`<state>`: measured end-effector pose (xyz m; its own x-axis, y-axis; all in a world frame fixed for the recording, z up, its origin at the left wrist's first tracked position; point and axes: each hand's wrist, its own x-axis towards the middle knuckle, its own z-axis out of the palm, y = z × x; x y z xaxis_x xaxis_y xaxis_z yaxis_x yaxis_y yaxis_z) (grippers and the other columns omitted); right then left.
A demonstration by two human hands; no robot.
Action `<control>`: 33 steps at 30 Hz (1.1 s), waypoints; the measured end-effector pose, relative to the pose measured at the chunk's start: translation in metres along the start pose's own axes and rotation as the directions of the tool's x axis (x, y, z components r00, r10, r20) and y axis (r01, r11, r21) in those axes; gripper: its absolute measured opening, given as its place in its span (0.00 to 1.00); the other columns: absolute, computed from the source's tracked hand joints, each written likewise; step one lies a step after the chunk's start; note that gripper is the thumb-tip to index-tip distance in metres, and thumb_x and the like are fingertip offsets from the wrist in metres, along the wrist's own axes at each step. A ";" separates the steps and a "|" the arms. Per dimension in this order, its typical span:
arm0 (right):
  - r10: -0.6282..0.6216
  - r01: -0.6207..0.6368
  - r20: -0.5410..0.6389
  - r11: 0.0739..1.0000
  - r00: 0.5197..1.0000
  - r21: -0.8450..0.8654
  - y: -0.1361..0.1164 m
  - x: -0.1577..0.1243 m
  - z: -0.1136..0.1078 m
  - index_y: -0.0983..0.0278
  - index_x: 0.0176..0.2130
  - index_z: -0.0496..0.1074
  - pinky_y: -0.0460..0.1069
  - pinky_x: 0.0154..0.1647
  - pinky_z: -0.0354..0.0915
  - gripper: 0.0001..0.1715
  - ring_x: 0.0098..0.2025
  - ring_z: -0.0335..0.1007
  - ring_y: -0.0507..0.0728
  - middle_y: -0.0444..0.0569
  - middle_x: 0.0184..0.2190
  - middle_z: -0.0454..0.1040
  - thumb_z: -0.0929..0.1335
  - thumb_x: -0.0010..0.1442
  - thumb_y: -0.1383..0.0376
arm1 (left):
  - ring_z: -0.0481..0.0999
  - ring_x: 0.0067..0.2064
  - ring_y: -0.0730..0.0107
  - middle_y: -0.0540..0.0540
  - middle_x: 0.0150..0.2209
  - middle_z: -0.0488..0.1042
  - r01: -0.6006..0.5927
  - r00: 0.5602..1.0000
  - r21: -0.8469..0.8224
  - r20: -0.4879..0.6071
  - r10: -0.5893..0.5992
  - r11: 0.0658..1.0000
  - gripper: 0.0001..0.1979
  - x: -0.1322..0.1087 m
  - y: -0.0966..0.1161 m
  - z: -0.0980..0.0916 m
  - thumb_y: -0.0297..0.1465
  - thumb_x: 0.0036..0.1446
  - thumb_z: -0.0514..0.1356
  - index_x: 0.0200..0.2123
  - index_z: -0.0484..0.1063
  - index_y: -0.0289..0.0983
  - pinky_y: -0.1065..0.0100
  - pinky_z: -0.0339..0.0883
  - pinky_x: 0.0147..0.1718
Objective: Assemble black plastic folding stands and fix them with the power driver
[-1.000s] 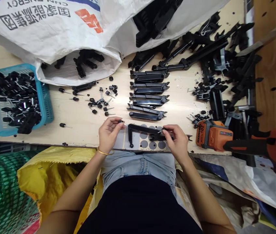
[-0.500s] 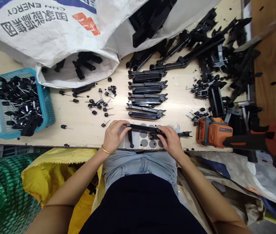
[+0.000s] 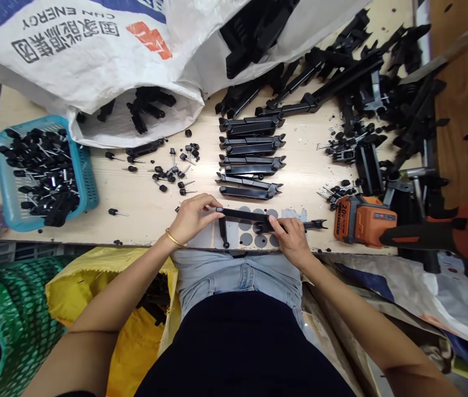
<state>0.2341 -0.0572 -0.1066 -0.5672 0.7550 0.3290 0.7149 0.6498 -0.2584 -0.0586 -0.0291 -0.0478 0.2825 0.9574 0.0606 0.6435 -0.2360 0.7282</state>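
Near the table's front edge, a long black plastic arm-like part lies crosswise between my hands. My left hand pinches its left end, where a shorter black piece hangs toward me. Around its right end my right hand is closed, the thumb on top. A forked black piece sticks out to the right from under that hand. Grey round spots mark the surface beneath. Just beyond, several similar black folded parts are laid in a column.
On the left stands a blue basket of black-headed screws, with loose knobs on the table beside it. White sacks lie at the back. At right are an orange power tool and a heap of black parts.
My right hand has closed further round the right end of the black part, its thumb now on top. The left hand keeps its pinch. The whole view has shifted slightly.
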 end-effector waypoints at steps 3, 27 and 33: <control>0.028 -0.028 0.027 1.000 0.999 -0.012 0.002 -0.001 0.004 0.54 0.66 0.46 0.55 0.43 0.61 0.40 0.40 0.64 0.57 0.51 0.40 0.71 0.62 0.61 0.75 | 0.74 0.33 0.69 0.48 0.31 0.75 -0.004 0.999 -0.033 -0.034 0.003 0.999 0.09 -0.001 -0.002 0.004 0.38 0.58 0.60 0.33 0.72 0.38 0.69 0.68 0.33; -0.192 0.188 0.259 0.981 0.947 0.037 -0.041 0.074 0.024 0.55 0.60 0.62 0.58 0.43 0.63 0.31 0.47 0.65 0.63 0.56 0.50 0.69 0.61 0.59 0.73 | 0.77 0.30 0.55 0.37 0.31 0.77 0.608 0.794 -0.135 0.125 -0.595 0.782 0.41 -0.042 0.037 0.076 0.34 0.58 0.53 0.66 0.35 0.20 0.57 0.70 0.35; -0.201 0.179 0.297 0.979 0.934 0.099 -0.045 0.082 0.022 0.56 0.61 0.60 0.58 0.43 0.64 0.35 0.47 0.65 0.63 0.56 0.50 0.69 0.62 0.56 0.74 | 0.77 0.29 0.57 0.42 0.28 0.75 0.555 0.830 -0.190 0.193 -0.523 0.810 0.44 -0.043 0.029 0.073 0.34 0.58 0.55 0.66 0.31 0.22 0.61 0.69 0.32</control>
<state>0.1461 -0.0221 -0.0881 -0.7947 0.6004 0.0896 0.5574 0.7801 -0.2841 0.0000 -0.0889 -0.0793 0.0351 0.8857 -0.4629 0.5426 0.3720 0.7531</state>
